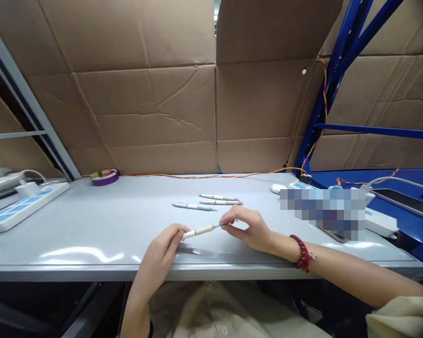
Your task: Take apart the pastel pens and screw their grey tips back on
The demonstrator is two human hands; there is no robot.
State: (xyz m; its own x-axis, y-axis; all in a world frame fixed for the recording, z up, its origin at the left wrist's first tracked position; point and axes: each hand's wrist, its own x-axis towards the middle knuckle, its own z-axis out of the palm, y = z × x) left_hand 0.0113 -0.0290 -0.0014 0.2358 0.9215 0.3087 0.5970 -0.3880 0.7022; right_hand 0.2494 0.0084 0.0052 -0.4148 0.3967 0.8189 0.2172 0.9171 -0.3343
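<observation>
A white and cream pen [203, 230] lies slantwise between my hands, just above the front part of the table. My left hand [165, 245] is closed round its white end. At the other end, the thumb and forefinger of my right hand [247, 226] pinch the thin metal tip; whether a separate small part is in the pinch I cannot tell. Beyond my hands lie several similar pens: a light blue pen [192, 206] in front, a pink pen [216, 203] behind it, and a pale green pen [215, 197] farthest back.
A roll of purple tape [105, 177] stands at the table's back left. Power strips lie at the left [31, 206] and right [380, 221]. Thin red and yellow wires [183, 176] run along the back edge, below a cardboard wall [144, 108]. A blue metal frame [331, 84] rises at right.
</observation>
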